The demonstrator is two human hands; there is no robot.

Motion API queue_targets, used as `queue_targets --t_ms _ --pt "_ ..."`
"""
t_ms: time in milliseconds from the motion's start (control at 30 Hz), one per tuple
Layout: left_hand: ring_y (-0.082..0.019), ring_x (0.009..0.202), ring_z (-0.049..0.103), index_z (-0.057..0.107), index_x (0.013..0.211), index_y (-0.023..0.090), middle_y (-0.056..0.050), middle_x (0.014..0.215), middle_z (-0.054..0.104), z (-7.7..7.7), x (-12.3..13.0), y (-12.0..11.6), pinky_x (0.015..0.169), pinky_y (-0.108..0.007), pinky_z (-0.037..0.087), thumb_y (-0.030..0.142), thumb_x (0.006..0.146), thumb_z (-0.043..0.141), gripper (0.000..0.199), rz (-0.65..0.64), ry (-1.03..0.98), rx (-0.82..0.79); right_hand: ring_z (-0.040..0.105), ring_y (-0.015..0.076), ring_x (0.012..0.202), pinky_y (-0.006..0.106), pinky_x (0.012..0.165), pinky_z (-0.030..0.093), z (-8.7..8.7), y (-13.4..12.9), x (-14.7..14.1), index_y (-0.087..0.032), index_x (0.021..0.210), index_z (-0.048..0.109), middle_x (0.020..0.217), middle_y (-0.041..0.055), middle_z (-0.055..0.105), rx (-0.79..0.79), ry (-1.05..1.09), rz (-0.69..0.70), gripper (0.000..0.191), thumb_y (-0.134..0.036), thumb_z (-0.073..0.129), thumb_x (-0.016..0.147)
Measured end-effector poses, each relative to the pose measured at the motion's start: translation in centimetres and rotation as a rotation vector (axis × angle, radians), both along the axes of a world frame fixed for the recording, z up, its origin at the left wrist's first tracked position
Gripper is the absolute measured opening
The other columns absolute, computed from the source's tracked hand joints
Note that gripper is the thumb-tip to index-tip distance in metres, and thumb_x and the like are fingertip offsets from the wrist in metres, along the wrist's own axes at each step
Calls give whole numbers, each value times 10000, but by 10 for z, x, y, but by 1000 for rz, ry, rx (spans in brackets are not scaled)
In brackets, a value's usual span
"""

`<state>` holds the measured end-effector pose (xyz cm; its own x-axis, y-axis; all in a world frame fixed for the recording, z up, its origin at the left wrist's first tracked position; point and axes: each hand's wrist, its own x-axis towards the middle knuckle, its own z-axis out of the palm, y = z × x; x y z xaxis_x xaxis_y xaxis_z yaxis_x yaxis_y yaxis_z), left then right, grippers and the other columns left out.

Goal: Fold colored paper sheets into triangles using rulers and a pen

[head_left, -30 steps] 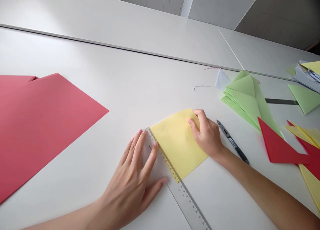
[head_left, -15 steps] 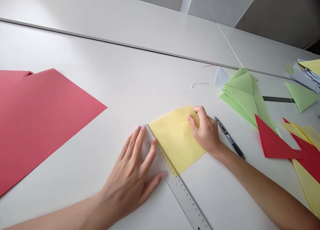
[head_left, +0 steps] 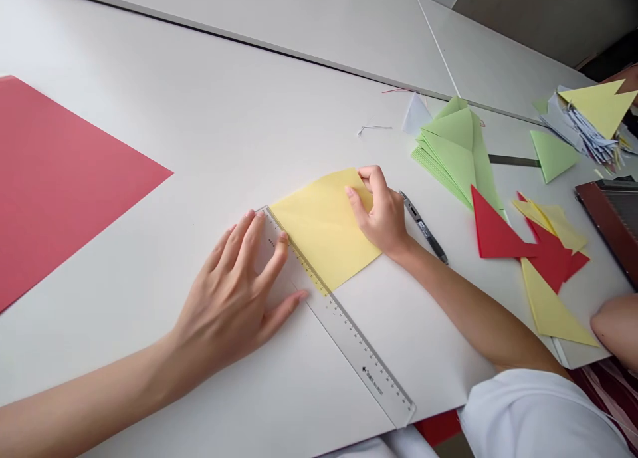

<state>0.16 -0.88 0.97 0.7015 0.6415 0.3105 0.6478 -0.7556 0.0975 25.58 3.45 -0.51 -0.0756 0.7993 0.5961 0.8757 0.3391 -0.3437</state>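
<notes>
My left hand point(head_left: 229, 275) lies with its fingers spread on a clear plastic ruler point(head_left: 349, 335), pressing its upper end against the table. The ruler's graduated edge runs along the left side of a yellow sheet of paper point(head_left: 319, 229), overlapping it slightly. At the sheet's far right corner, my right hand point(head_left: 383, 215) is closed on the paper, thumb on top and fingers curled behind. The paper bulges up a little near that grip. A dark pen point(head_left: 423, 229) rests just right of my right wrist.
A large red sheet point(head_left: 74, 185) lies at left. Folded green paper point(head_left: 453, 145), red paper triangles point(head_left: 498, 232) and yellow pieces point(head_left: 553, 305) spread across the right. Farther right are a paper pile point(head_left: 578, 125), a dark-red-edged device point(head_left: 605, 225) and another person's arm point(head_left: 618, 328).
The view has shifted down and right, so the ruler's near end, the table's front edge and another person's arm now show. Both hands keep their places on ruler and paper.
</notes>
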Motion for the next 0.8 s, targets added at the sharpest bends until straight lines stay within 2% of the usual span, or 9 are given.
queue_targets --t_ms 133,300,500,800 --pt "-469 1272 423 473 1280 1 -313 1339 418 3 1 0 968 -560 469 502 920 472 617 -21 11 18 612 163 702 261 608 449 0 1 1 -216 1017 462 872 34 623 -2 -15 4 111 -294 449 939" --pt "-495 1253 417 464 1274 -53 -336 1290 433 3 4 -2 973 -579 452 484 909 462 649 -37 40 52 591 155 667 260 596 439 0 1 2 -212 1021 456 874 33 624 -8 -15 17 112 -292 445 944" --pt "-464 1219 458 501 1235 -13 -299 1282 466 2 10 -3 932 -543 491 656 880 469 758 29 46 87 591 162 687 274 608 435 -1 2 4 -214 1061 452 888 31 601 -23 -41 13 167 -344 405 966" --pt "-435 1263 424 471 1276 19 -280 1339 439 2 10 -5 936 -505 490 682 892 428 767 63 76 53 568 145 682 256 571 401 -4 4 6 -217 1055 433 891 20 587 -4 -58 17 124 -291 409 958"
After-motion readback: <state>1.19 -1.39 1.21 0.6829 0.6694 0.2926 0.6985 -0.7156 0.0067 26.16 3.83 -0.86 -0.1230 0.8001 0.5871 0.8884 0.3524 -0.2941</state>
